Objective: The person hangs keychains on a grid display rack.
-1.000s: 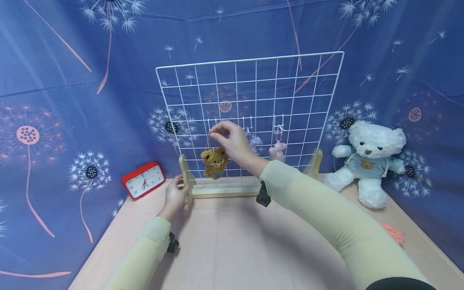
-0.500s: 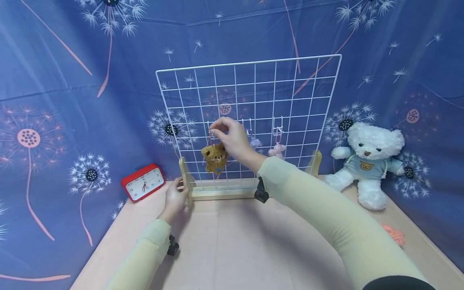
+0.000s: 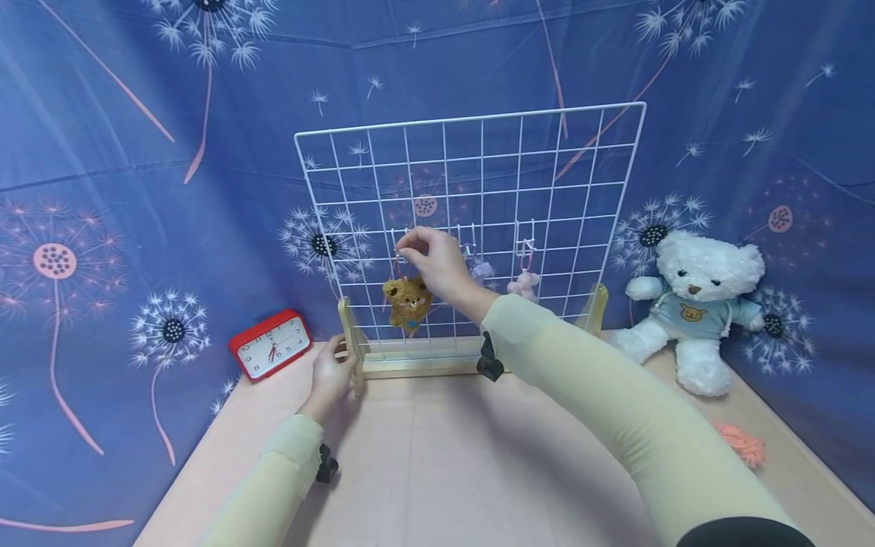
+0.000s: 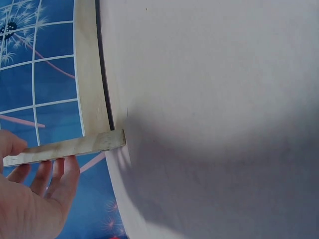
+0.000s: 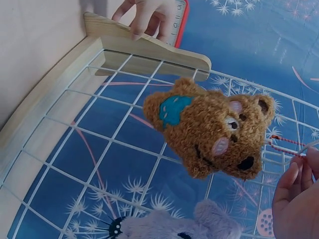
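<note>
My right hand (image 3: 444, 266) pinches the thin red cord loop (image 5: 286, 145) of a brown plush bear charm (image 3: 408, 302) at the left part of a white wire grid (image 3: 481, 175). The bear, with a blue patch on its body, dangles in front of the grid, and a white hook is close to the fingertips in the right wrist view. My left hand (image 3: 331, 372) grips the wooden side foot (image 4: 75, 147) of the grid's stand, thumb on one side and fingers on the other. To the right, a purple plush charm (image 3: 481, 270) and a pink plush charm (image 3: 524, 286) hang on the grid.
A red alarm clock (image 3: 271, 346) stands at the left behind my left hand. At the right sits a white teddy bear (image 3: 699, 304), with a bundle of orange yarn (image 3: 741, 444) nearer. A blue dandelion-print cloth (image 3: 171, 91) hangs behind the pale table (image 3: 437, 456).
The bear charm has risen a little against the grid and then dipped slightly, shifting a bit right, with my right hand still on its cord. My left hand has stayed on the wooden foot.
</note>
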Demonstrator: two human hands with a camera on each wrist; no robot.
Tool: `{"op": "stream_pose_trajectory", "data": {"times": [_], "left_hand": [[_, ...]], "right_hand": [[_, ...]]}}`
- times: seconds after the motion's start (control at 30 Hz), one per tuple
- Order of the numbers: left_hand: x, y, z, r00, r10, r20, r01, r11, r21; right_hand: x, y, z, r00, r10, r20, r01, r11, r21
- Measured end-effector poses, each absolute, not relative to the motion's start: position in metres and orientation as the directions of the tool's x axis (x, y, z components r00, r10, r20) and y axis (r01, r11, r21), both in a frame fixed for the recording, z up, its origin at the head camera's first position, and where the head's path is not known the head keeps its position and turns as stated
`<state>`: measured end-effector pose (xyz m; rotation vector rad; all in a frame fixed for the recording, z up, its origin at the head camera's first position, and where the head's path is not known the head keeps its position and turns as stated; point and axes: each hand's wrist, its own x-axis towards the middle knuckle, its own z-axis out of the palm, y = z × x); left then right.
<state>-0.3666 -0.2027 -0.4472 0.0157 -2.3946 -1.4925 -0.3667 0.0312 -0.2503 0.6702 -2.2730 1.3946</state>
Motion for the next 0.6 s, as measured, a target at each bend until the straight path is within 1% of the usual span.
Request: {"op": "stream_pose_trajectory", "data": {"times": [0.4, 0.6], "left_hand": [[-0.3664, -0.2040, -0.4474, -0.954, -0.178, 0.243, 0.142, 0.446, 0.884], [-0.3659, -0.2041, -0.4471, -0.957, -0.174, 0.232, 0.137, 0.433, 0.891]], "right_hand": [[-0.3698, 0.0287, -0.2488, -0.851, -0.201, 0.485, -0.521, 0.442, -0.730], [-0.3720, 0.0281, -0.2479, -0.850, -0.184, 0.494, -0.519, 0.450, -0.727]]}}
